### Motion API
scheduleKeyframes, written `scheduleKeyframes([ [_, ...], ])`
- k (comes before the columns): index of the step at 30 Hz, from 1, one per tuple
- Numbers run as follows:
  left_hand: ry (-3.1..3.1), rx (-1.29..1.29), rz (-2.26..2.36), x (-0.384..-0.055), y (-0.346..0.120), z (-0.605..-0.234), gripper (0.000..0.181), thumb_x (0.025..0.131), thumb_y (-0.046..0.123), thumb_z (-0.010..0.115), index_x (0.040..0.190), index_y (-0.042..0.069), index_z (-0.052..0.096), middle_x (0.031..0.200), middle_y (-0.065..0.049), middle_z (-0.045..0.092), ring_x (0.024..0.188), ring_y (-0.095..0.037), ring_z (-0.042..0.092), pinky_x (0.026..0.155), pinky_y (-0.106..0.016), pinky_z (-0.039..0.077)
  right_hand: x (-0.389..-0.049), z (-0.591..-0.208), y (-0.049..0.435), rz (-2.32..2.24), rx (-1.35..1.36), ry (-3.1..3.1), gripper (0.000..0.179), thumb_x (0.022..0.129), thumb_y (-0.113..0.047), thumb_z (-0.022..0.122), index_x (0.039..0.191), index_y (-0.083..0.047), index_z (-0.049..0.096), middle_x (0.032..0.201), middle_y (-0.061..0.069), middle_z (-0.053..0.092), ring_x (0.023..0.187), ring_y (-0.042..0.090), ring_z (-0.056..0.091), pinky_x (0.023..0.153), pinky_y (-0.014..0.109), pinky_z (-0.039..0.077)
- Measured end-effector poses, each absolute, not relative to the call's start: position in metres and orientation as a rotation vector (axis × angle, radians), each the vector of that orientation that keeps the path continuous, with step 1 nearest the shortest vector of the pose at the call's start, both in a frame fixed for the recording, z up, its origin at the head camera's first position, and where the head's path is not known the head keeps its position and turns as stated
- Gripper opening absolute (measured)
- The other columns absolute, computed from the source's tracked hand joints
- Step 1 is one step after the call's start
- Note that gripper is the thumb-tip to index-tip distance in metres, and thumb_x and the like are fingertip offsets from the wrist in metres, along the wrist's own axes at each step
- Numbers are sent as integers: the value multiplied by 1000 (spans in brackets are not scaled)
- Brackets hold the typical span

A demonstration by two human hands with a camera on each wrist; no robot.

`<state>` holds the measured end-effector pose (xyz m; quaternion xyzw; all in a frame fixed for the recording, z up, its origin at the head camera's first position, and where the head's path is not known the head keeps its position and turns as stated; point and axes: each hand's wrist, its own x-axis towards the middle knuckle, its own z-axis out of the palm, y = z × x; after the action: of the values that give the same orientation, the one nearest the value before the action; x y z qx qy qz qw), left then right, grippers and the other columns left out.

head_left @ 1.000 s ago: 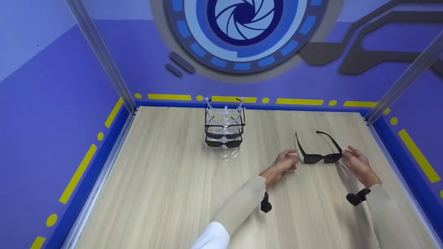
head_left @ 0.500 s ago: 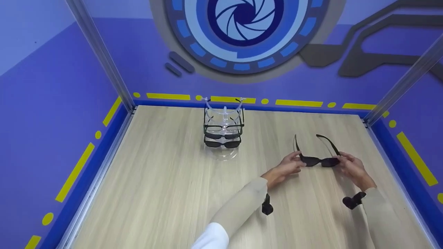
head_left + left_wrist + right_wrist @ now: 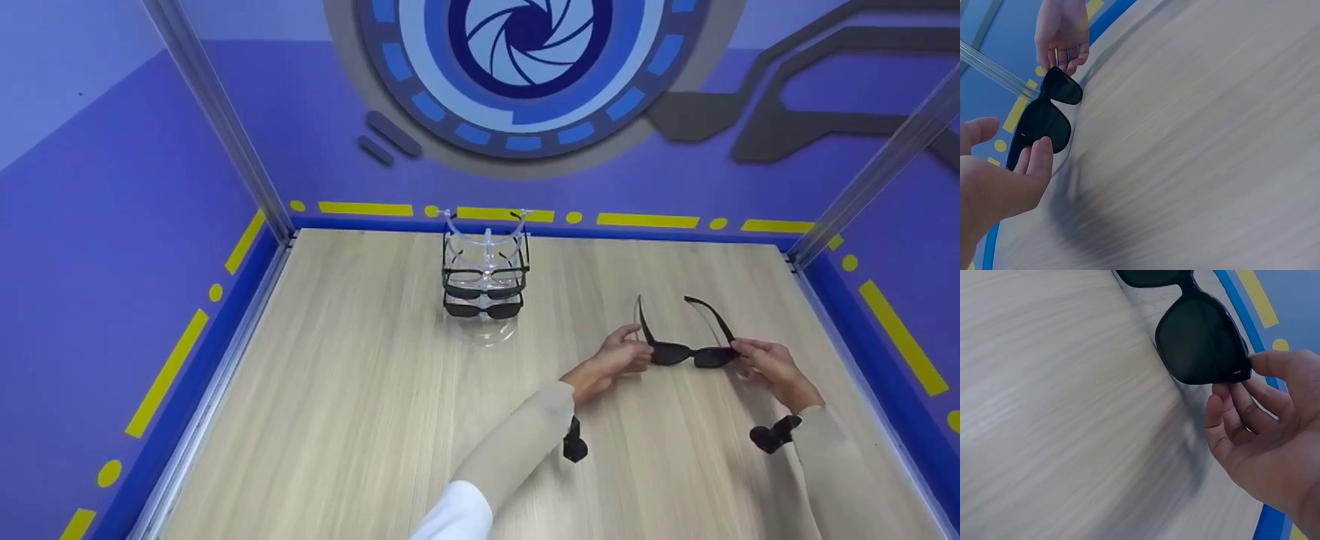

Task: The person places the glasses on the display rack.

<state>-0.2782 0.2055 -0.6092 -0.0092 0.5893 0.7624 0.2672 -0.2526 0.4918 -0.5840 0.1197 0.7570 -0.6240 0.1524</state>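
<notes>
Black sunglasses [image 3: 671, 353] with unfolded temples are at the right of the table, lenses toward me and temples pointing back. My right hand [image 3: 776, 367] pinches their right front corner between thumb and fingers, as the right wrist view confirms on the dark frame [image 3: 1243, 363]. At the other end is my left hand [image 3: 609, 361]. In the left wrist view its fingertips [image 3: 1043, 149] overlap the near lens [image 3: 1044, 124], while the thumb [image 3: 983, 129] stands away from the frame.
A clear display stand [image 3: 488, 244] rises at the back, left of my hands. It carries clear-lens glasses [image 3: 466, 276] above two pairs of dark sunglasses [image 3: 484, 308]. Blue-purple walls [image 3: 247, 127] enclose the wooden table [image 3: 360, 390] at the back and sides.
The sunglasses have shifted slightly toward me and left. My right hand has taken a pinch on their corner. My left hand closed in on the other corner, then its thumb spread away.
</notes>
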Motion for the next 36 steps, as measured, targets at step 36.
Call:
scheduleKeyframes([
  [36,1673,-115,1963,-271,114,-605,18,94,8,64,112,8,61,78,2,61,61,-6,57,58,-20,47,-242,-579,430,-1785,25,1857,18,107,-16,53,114,-24,67,105,-4,68,91,6,67,77,22,56],
])
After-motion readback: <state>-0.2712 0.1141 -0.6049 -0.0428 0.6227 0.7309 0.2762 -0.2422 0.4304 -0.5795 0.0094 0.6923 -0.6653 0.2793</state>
